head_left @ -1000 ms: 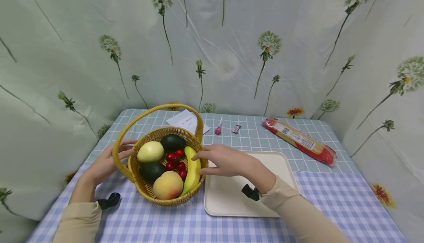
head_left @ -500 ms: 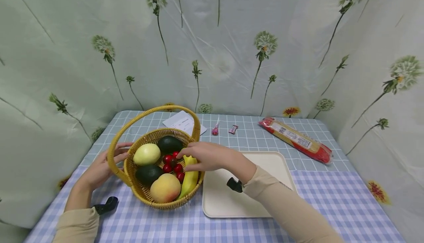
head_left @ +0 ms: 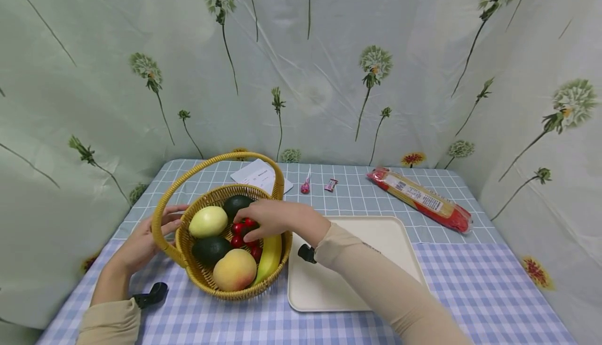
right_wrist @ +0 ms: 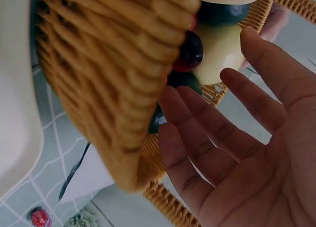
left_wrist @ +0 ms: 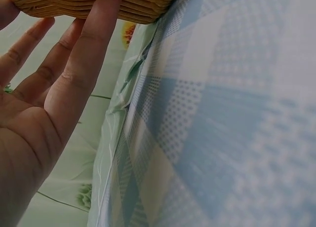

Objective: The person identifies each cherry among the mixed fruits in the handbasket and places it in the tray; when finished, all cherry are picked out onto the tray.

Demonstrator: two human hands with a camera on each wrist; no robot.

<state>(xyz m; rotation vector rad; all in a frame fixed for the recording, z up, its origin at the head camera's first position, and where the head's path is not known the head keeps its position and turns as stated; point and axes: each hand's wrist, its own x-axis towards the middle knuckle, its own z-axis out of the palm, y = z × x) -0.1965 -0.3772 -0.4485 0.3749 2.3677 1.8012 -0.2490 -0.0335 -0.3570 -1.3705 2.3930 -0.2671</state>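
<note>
A yellow wicker basket (head_left: 237, 295) with a tall arched handle holds fruit. Inside lie a pale yellow-green fruit (head_left: 208, 222), two dark green avocados (head_left: 211, 251), a peach (head_left: 235, 270), a banana (head_left: 269, 262) and several red cherries (head_left: 237, 228). My left hand (head_left: 143, 243) is at the basket's left side, its spread fingertips against the wicker wall in the left wrist view. Over the basket, my right hand (head_left: 271, 218) reaches in above the banana, fingers loosely extended at the cherries and hiding some. A dark cherry (right_wrist: 191, 52) shows near those fingers in the right wrist view.
A cream tray (head_left: 310, 295) lies right of the basket, under the right forearm. Behind are white paper (head_left: 254, 173), a lollipop (head_left: 305, 185) and a small wrapped candy (head_left: 331, 184). A long red-and-yellow packet (head_left: 420, 198) lies at the back right.
My right hand has moved left from the basket's right rim, across the banana, to over the cherries. The left hand stays at the basket's side. The head view has shifted slightly.
</note>
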